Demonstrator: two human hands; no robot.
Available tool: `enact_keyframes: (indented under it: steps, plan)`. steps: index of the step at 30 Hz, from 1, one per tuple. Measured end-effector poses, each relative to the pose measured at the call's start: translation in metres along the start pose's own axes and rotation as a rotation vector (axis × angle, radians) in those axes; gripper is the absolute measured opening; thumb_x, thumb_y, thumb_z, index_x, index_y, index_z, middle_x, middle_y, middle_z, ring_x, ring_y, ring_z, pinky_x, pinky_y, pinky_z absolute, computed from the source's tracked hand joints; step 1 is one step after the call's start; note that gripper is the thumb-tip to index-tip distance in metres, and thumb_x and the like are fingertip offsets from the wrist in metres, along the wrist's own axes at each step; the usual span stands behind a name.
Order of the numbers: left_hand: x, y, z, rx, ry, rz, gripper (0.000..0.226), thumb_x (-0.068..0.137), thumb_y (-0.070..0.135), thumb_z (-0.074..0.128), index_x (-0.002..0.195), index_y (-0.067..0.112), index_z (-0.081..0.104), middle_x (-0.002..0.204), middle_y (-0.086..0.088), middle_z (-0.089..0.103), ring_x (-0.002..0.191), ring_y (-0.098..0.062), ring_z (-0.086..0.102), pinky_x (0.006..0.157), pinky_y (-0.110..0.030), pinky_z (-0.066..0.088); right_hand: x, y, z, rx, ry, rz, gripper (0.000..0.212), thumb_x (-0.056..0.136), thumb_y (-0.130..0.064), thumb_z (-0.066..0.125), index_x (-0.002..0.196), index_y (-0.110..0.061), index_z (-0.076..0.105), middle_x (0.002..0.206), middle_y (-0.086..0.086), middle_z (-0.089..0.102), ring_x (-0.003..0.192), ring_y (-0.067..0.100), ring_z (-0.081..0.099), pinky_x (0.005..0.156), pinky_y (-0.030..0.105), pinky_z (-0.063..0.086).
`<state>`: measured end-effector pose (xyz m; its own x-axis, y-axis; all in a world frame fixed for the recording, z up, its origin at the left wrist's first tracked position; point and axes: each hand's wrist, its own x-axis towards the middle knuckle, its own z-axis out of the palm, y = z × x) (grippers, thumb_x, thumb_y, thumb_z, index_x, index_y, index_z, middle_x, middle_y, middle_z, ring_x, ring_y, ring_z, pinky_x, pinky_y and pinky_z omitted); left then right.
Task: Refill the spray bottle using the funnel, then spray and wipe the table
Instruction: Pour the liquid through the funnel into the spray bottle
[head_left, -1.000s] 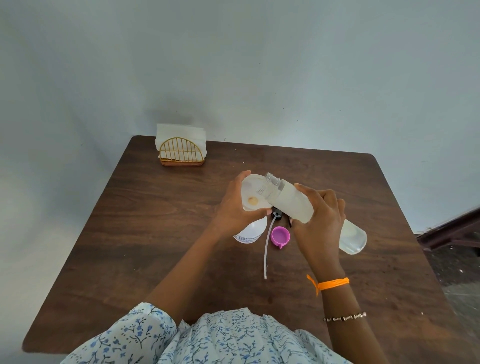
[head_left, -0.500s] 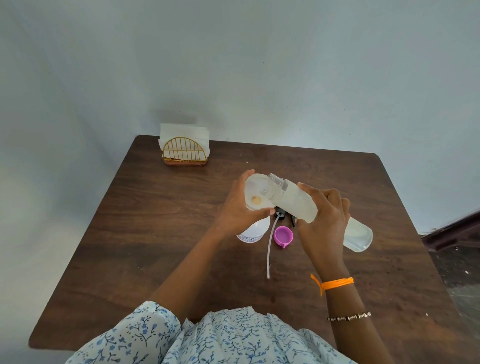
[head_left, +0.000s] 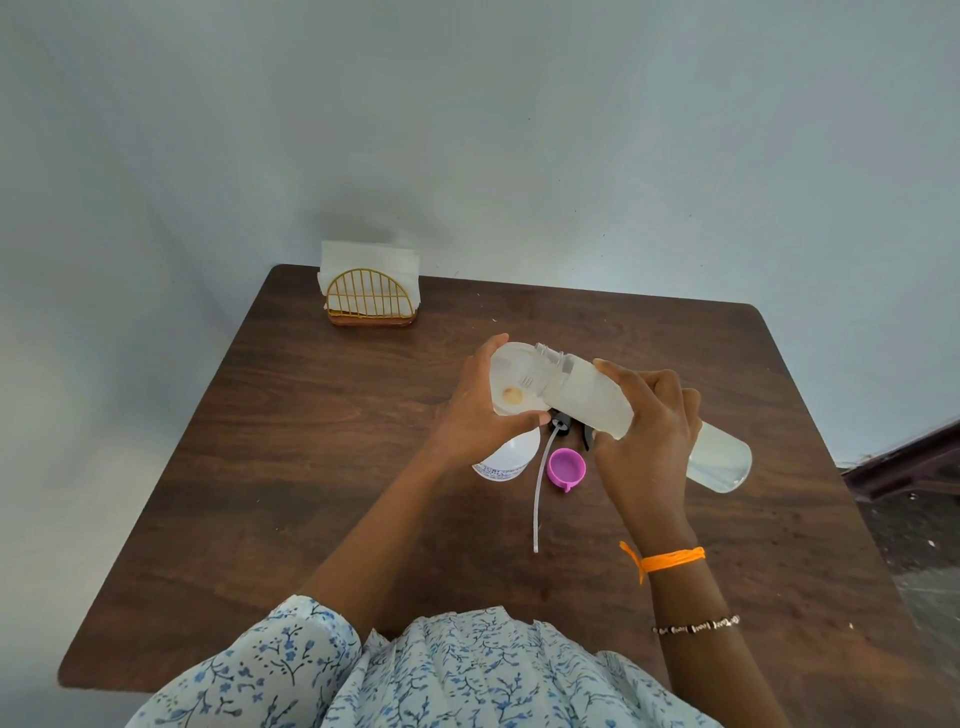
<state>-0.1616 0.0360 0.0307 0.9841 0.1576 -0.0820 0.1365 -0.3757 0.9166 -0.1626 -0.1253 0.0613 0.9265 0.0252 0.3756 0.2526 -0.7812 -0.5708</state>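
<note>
My left hand (head_left: 475, 415) grips a translucent white funnel (head_left: 506, 382) seated on the white spray bottle (head_left: 511, 454), which stands on the brown table (head_left: 311, 467). My right hand (head_left: 647, 431) holds a clear refill bottle (head_left: 587, 397), tilted with its open neck over the funnel's bowl. The spray head with its black cap and long dip tube (head_left: 541, 483) lies on the table between my hands, partly hidden under them. A pink cap (head_left: 566, 468) rests beside the tube.
A gold wire napkin holder (head_left: 370, 301) with white napkins stands at the table's far left corner. A pale wall rises behind the table. Dark furniture (head_left: 904, 467) shows at the right edge.
The refill bottle's neck has shifted slightly further over the funnel. Both hands keep their grips, and the view has moved a little.
</note>
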Motion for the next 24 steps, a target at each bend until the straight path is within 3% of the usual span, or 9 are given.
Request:
enact_keyframes:
  steps: [5,13,24]
  plan:
    - [-0.0007,0.0021,-0.001,0.003,-0.007,-0.002,0.093,0.071,0.026,0.078,0.141,0.032,0.017,0.147,0.004,0.025,0.13,-0.015,0.031,0.107,-0.04,0.035,0.0,0.0006,0.0009,-0.004,0.007,0.002,0.067,0.059,0.01,0.076,0.117,-0.021,0.062,0.102,0.008,0.056,0.101,0.027,0.043,0.083,0.034,0.031]
    - [-0.0014,0.0047,-0.0013,0.009,-0.016,0.0,0.093,0.073,0.025,0.077,0.142,0.03,0.016,0.148,0.003,0.024,0.13,-0.014,0.031,0.107,-0.04,0.034,-0.0003,-0.0021,-0.0007,-0.008,-0.004,0.012,0.067,0.059,0.009,0.077,0.117,-0.02,0.062,0.105,0.009,0.057,0.103,0.028,0.043,0.087,0.04,0.037]
    - [-0.0018,0.0044,-0.0016,-0.011,-0.02,0.007,0.093,0.073,0.023,0.077,0.142,0.03,0.016,0.148,0.003,0.024,0.131,-0.015,0.03,0.106,-0.038,0.034,-0.0004,-0.0023,0.0007,-0.026,0.006,-0.003,0.07,0.058,0.012,0.075,0.118,-0.021,0.061,0.103,0.007,0.055,0.102,0.026,0.042,0.085,0.034,0.03]
